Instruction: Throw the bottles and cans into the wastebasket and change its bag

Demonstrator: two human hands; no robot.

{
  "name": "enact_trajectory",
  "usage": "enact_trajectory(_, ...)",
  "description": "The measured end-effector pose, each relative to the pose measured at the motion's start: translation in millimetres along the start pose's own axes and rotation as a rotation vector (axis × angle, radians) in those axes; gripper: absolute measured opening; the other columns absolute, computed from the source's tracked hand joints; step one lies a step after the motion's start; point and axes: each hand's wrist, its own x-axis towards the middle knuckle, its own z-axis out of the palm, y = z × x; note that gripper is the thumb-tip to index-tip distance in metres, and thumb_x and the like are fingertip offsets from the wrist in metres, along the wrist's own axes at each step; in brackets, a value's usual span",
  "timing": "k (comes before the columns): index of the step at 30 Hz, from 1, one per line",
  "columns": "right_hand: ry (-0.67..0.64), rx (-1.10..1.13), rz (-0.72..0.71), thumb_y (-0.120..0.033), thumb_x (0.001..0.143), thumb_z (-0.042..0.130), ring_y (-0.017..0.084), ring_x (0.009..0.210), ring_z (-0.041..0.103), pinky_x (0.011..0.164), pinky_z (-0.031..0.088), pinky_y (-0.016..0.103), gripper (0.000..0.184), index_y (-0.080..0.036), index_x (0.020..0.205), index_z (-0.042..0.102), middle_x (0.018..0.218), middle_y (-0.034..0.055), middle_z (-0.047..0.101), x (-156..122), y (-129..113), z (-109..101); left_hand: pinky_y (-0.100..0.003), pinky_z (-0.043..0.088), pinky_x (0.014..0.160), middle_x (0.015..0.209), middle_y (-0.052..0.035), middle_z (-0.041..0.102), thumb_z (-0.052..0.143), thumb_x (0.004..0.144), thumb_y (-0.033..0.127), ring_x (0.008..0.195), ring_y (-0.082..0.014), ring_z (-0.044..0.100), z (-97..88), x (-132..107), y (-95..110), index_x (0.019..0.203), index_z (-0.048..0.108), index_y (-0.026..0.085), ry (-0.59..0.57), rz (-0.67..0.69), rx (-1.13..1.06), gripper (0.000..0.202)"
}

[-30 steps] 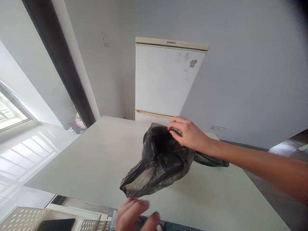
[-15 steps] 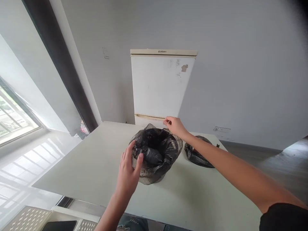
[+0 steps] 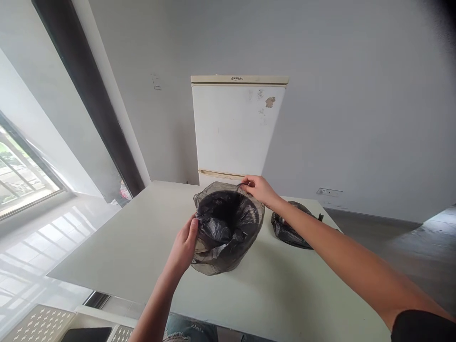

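A thin black garbage bag (image 3: 228,254) stands on the table, its mouth facing up and spread around what looks like a round bin rim. Loose, see-through bag edge hangs down outside; crumpled plastic lines the dark inside. My left hand (image 3: 184,241) is closed on the bag's left edge, thumb on top and fingers mostly hidden behind the plastic. At the far right of the mouth, my right hand (image 3: 258,187) pinches the bag's edge between thumb and fingers. Partly behind my right forearm lies another black plastic bundle (image 3: 288,235).
The pale table (image 3: 142,247) extends to both sides. Beyond it stands a white refrigerator (image 3: 235,128) by the grey wall. At bottom left sits a white basket (image 3: 46,323) with a dark flat object (image 3: 87,334) inside. A window (image 3: 21,171) is at left.
My left hand has gone from spread fingers to closing on the bag's left edge. My right hand now pinches the far edge, and the bag's mouth is pulled wider and rounder.
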Motion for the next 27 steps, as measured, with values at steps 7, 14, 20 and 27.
enact_trajectory(7, -0.072, 0.260, 0.459, -0.036, 0.065, 0.084, 0.014, 0.053, 0.054, 0.050, 0.041, 0.025, 0.028, -0.019, 0.073, 0.063, 0.060, 0.0010, 0.063, 24, 33, 12, -0.032, 0.050, 0.095, 0.110, -0.0070, 0.078, 0.054, 0.092, 0.034, 0.106, -0.0256, 0.070, 0.8, 21, -20, 0.127, 0.070, 0.021, 0.015, 0.016, -0.030, 0.041)
enact_trajectory(14, -0.319, 0.415, 0.637, -0.033, 0.070, 0.077, 0.022, 0.068, 0.067, 0.063, 0.055, 0.032, 0.019, -0.017, 0.074, 0.067, 0.074, 0.0087, 0.074, -15, 40, 6, -0.028, 0.046, 0.066, 0.074, -0.0035, 0.073, 0.056, 0.075, 0.034, 0.075, -0.0240, 0.066, 0.2, 19, -42, 0.087, 0.076, 0.014, -0.031, -0.167, -0.124, 0.030)
enact_trajectory(20, -0.258, 0.485, 0.593, -0.035, 0.072, 0.079, 0.022, 0.073, 0.069, 0.068, 0.058, 0.032, 0.020, -0.019, 0.078, 0.069, 0.079, 0.0073, 0.075, -31, 40, -1, -0.029, 0.043, 0.067, 0.067, -0.0022, 0.063, 0.056, 0.074, 0.036, 0.073, -0.0220, 0.060, -5.9, 30, -41, 0.069, 0.068, 0.018, 0.050, -0.109, 0.107, 0.022)
enact_trajectory(27, -0.084, 0.433, 0.460, -0.044, 0.073, 0.077, 0.022, 0.071, 0.069, 0.069, 0.058, 0.032, 0.027, -0.019, 0.075, 0.068, 0.077, 0.0078, 0.075, -18, 48, 7, -0.026, 0.044, 0.069, 0.071, -0.0017, 0.061, 0.060, 0.080, 0.057, 0.076, -0.0198, 0.056, 1.9, 54, -23, 0.071, 0.060, 0.019, 0.070, -0.066, -0.107, 0.039)
